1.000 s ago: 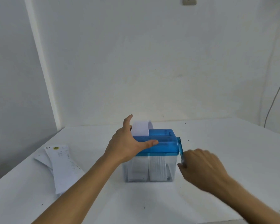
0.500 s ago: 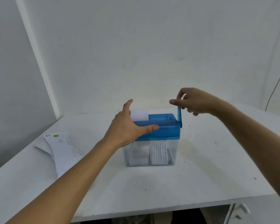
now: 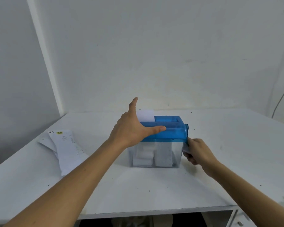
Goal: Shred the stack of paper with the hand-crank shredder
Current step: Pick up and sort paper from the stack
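Shredder (image 3: pixel 169 139) lies lengthwise left to right, crank (image 3: pixel 187 133) pointing down in the gripping right hand (image 3: pixel 198 151). Spread left hand (image 3: pixel 131 130) presses its lid (image 3: pixel 172 126); its bin (image 3: pixel 177 151) holds paper strips (image 3: pixel 163 154).

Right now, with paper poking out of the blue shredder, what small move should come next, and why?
Probably the right hand should swing the crank up and round: it grips the handle at its low point, a stub of paper stands out of the slot of the shredder, and the left hand presses on the blue top.
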`<state>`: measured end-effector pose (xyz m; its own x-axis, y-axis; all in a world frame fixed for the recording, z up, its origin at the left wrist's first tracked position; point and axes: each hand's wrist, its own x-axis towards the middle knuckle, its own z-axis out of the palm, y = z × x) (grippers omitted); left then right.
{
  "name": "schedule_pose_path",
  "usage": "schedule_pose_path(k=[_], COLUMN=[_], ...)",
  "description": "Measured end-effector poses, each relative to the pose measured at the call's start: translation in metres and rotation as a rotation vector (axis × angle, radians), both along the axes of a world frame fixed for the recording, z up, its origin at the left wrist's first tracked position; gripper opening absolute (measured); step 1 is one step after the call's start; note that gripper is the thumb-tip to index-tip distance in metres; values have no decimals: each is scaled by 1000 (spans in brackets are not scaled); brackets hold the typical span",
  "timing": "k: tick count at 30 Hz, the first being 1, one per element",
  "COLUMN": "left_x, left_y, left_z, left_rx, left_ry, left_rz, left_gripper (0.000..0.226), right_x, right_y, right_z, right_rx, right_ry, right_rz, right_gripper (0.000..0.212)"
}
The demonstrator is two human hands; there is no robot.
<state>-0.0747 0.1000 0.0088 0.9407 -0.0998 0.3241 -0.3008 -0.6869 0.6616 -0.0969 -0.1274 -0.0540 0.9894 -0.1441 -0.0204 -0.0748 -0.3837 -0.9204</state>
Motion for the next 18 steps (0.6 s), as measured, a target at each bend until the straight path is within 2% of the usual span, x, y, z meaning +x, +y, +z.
schedule_pose_path(k=[4,6,9,10,15,18], left_x=[0,1,2,2,3,3], left_y=[1,1,2,2,4,4], left_z=[0,0,0,1,0,-1], left_rx=[6,9,25,33,28,24], left_ry=[9,12,6,3,-1,-12], left_rz=[5,4,-9,-17,-30,-36], left_gripper=[151,152,148,144,139,135], right_x=[-43,-58,-60,-55,-8,19], right_y=[-7,-19,-37,-40,-39,-30], right_z=[22,44,77,85,96,88], right_rx=[-22,-51,-353,-387,-111,90], right_ry=[-140,-191,-260,-286,-405,-462], right_rz=[62,196,409,427,354,232], right_gripper=[38,39,38,39,50,29])
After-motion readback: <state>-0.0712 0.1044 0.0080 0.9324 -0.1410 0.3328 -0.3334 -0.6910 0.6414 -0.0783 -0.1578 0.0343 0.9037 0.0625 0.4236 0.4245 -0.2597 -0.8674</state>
